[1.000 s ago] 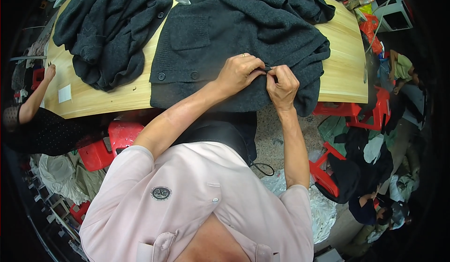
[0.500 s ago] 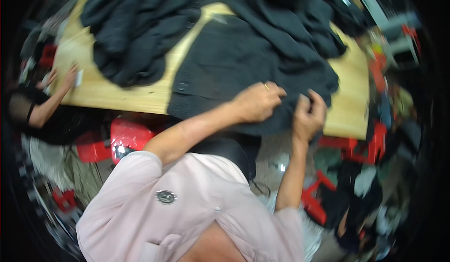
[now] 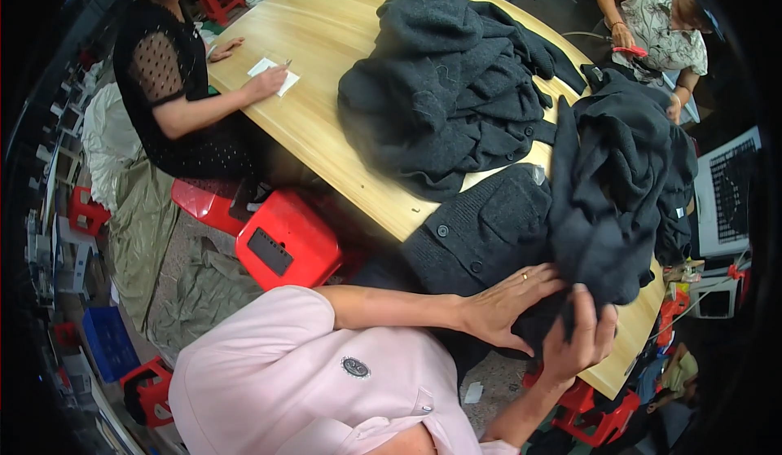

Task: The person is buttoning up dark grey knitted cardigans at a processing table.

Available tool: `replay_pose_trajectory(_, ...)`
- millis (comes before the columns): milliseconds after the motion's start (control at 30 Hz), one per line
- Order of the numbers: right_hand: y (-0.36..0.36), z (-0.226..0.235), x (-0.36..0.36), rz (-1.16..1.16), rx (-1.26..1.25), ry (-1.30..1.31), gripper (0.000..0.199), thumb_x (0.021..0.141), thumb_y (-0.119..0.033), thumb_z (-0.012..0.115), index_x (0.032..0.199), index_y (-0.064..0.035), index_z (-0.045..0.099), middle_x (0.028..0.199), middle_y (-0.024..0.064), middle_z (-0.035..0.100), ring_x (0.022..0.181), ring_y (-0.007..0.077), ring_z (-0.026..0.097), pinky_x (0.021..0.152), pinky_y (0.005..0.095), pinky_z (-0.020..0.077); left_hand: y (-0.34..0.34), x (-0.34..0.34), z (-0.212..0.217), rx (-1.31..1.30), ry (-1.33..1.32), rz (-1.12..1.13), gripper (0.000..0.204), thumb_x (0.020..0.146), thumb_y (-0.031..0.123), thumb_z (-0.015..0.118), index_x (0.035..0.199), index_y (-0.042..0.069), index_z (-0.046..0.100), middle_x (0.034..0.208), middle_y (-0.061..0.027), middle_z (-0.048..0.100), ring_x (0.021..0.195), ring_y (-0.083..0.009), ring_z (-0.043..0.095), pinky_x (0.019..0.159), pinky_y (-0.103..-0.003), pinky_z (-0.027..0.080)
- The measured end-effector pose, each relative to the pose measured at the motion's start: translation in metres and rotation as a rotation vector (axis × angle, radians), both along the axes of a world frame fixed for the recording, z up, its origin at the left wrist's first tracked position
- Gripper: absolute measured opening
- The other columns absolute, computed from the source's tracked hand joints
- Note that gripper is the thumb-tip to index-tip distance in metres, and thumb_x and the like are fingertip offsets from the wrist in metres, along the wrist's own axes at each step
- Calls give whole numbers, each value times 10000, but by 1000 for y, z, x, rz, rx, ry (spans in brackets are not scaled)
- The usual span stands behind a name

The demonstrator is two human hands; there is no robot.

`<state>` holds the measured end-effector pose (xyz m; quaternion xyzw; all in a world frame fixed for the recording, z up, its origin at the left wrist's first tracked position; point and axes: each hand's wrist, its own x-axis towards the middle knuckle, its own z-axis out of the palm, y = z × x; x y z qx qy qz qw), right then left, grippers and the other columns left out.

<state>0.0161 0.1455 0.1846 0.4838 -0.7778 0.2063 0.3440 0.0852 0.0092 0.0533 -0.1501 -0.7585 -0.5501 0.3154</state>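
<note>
The right hand (image 3: 577, 342) is curling its fingers beside a dark fold at the table's near right corner; blur is hiding the fingertips, so I cannot tell whether they are grasping the cloth. The left hand (image 3: 507, 307), wearing a ring, is lying open, its fingers stretching over dark knit and its thumb standing apart, not clenching anything. Between and beneath the hands, a dark grey buttoned cardigan (image 3: 446, 261) is spreading across the near edge of the table (image 3: 326, 68), its patch pocket (image 3: 515, 212) and two buttons facing up. A small clear plastic piece (image 3: 538, 175) is lying just beyond the pocket. Left of the cardigan, a red stool (image 3: 316, 241) is standing on the floor by the near edge.

Toward the right edge, a heap of dark garments (image 3: 631, 149) is bunching up. A second rumpled dark cardigan (image 3: 444, 101) is lying farther in, well away from the left corner. At the left end, a seated co-worker's hand (image 3: 265, 85) is holding a pen over a white paper (image 3: 287, 83). Beyond the heap, another co-worker in a patterned shirt (image 3: 652, 19) is holding a red-handled tool (image 3: 631, 51).
</note>
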Motion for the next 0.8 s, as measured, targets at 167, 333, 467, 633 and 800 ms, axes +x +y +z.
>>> replay_pose_trajectory(167,-104,83,64,647,-56,152,393,835,-282,739,1164,-73,788,1068,151,708,861,323,691,754,424,549,-87,57,55,198,83,216,897,768,269,910,1510,-28,502,1462,-279,581,1387,-484,547,1195,-546,417)
replay_pose_trajectory(333,-166,68,51,829,-256,-125,672,921,-558,689,1360,-50,689,1298,235,661,1118,411,670,953,500,539,-190,110,73,374,-6,491,844,797,284,894,1491,-29,531,1442,-271,608,1362,-454,575,1171,-526,441)
replay_pose_trajectory(467,-207,-21,13,633,-154,-473,865,958,-672,712,1540,-47,574,1510,281,577,1343,464,610,1115,530,504,-277,135,89,442,14,693,803,819,296,882,1476,-30,554,1426,-265,630,1342,-429,597,1152,-511,460)
replay_pose_trajectory(633,-211,-115,-8,247,37,-720,870,955,-355,841,1678,-116,420,1692,273,372,1425,454,549,1156,514,496,-415,151,146,303,84,893,754,848,310,867,1458,-31,582,1406,-257,657,1317,-399,625,1127,-491,484)
replay_pose_trajectory(800,-214,-140,-15,166,29,-775,866,959,-355,843,1681,-133,420,1711,261,342,1431,441,553,1149,522,510,-566,139,237,51,55,973,708,876,325,852,1439,-32,611,1386,-249,684,1292,-368,652,1103,-471,508)
